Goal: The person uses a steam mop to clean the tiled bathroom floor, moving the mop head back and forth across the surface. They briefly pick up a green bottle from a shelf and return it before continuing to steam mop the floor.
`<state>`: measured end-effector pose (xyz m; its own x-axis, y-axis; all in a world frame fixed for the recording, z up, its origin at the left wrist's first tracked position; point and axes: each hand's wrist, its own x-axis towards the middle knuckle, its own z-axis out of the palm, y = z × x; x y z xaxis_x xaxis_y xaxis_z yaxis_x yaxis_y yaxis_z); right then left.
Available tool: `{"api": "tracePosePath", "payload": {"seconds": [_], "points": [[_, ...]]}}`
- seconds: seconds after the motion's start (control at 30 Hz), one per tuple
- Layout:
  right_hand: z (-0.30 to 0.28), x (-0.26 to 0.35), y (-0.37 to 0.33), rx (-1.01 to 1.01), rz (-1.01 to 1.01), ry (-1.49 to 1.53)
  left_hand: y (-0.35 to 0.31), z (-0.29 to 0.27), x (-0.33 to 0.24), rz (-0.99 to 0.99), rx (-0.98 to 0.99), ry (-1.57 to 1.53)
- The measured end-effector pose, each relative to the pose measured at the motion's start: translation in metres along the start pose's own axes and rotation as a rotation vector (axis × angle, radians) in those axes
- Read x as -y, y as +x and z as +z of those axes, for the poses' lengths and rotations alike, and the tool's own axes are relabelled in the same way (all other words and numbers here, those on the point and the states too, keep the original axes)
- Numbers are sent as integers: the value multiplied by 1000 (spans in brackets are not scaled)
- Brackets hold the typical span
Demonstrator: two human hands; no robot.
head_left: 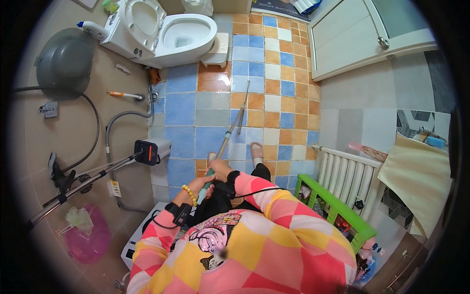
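Note:
A long-handled floor squeegee with a teal grip slants away from my body, its thin, narrow head resting on the tiles ahead of my feet. Near the upper end of the grip, my left hand, with a yellow bead bracelet at its wrist, is closed around it. My right hand wraps the handle just farther along, close beside the left. The fingers of both hands partly cover the grip. A brown tile square beyond the squeegee head shines with reflected light.
A white toilet with raised lid stands far left, a small white stool beside it. Left are a grey hose and a standing mop. On the right are a green rack, a white radiator and a door.

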<state>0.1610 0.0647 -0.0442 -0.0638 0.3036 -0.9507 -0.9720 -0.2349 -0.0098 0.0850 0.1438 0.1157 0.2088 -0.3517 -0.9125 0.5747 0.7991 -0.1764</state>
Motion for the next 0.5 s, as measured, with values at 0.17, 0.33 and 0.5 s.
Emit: {"api": "tracePosePath", "payload": {"seconds": [0.17,0.33,0.5], "points": [[84,-45,23,-49,18,-276,-32,-78,7,92,-62,-145],[150,-64,29,140,101,-597,-38,-126,14,181,-82,-267],[182,-63,46,332,200,-608,-36,-133,-2,298,-223,-376]]}}
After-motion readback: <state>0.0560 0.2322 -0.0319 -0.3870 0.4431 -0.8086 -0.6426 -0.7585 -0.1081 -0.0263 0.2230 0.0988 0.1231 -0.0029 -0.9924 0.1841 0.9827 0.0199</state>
